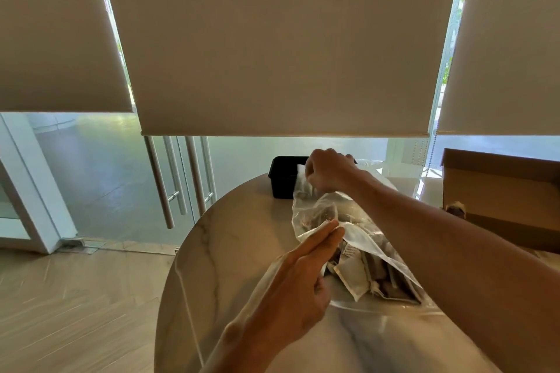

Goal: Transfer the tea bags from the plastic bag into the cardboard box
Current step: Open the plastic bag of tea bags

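Round marble worktop (230, 251) by blinds: bagged tea being opened.
Left hand (291, 281) pinches the clear plastic bag (315, 209); right hand (328, 172) grips its far end. Tea bags (357, 277) inside could spill, missing the brown cardboard box (500, 200) at the right edge.

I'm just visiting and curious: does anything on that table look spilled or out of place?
Nothing stands out. The tea bags are inside the plastic bag, which both hands hold; the cardboard box stands open at the right.

Clear plastic bag (315, 215), brown cardboard box (500, 191), black bin (283, 175)
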